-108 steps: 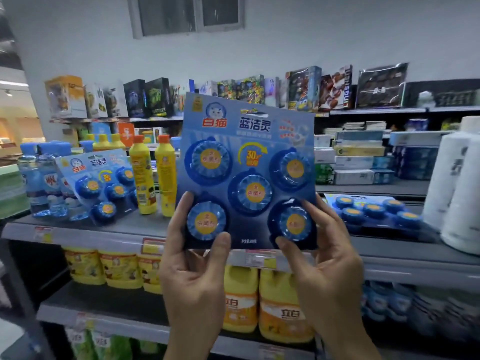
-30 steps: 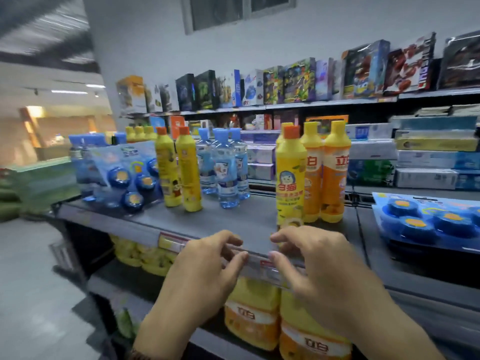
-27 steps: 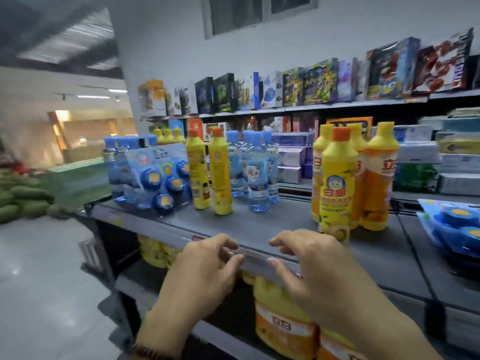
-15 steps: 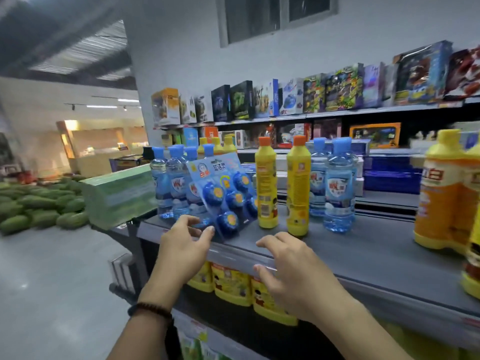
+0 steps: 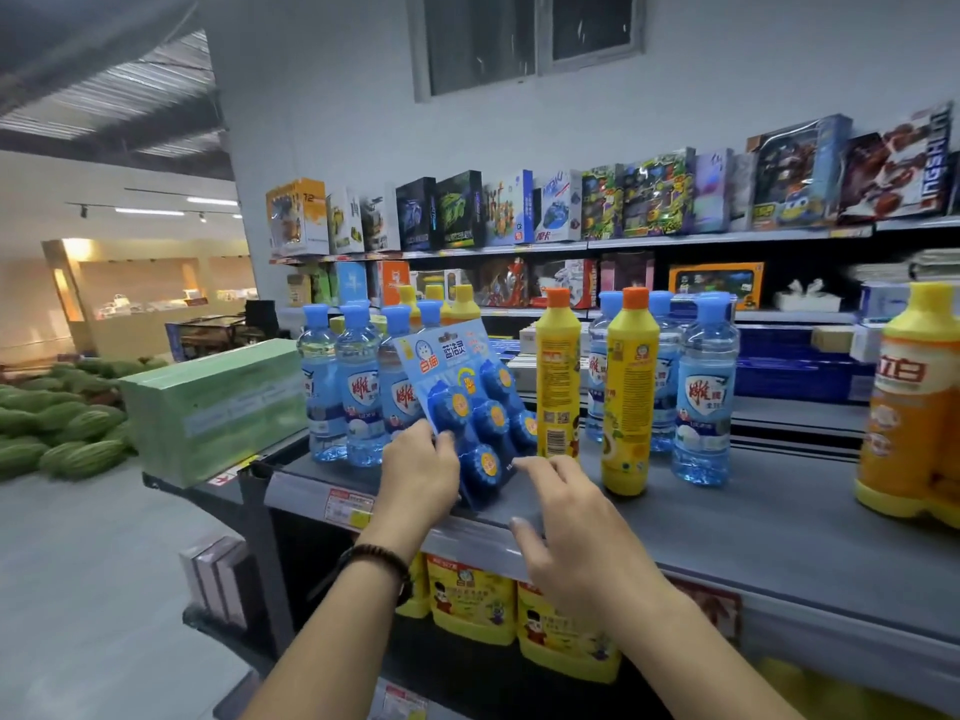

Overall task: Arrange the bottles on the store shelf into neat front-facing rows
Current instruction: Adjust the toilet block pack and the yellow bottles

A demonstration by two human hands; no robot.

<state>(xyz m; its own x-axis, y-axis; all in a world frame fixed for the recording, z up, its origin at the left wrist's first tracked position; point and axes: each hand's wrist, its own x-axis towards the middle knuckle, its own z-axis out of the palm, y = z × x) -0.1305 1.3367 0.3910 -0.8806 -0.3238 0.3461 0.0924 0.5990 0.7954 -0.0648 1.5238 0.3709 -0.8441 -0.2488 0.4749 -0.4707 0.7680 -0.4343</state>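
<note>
Your left hand [image 5: 415,480] pinches the blister card [image 5: 457,363] by its left edge, your right hand [image 5: 571,532] spread open over the shelf [image 5: 779,537] lip right of it.

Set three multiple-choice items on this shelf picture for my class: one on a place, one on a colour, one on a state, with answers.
1. Where does the blue card stand?
A. In a basket. B. On the grey shelf, before the water bottles. C. On a chair.
2. What colour are the slim yellow bottles' caps?
A. Green. B. White. C. Orange.
3. How is the right hand?
A. Open, holding nothing. B. Gripping a bottle. C. Clenched in a fist.
Answers: 1 B, the card's foot rests on the shelf in front of the water bottles; 2 C, both caps show orange; 3 A, its fingers are spread above the shelf edge.
</note>
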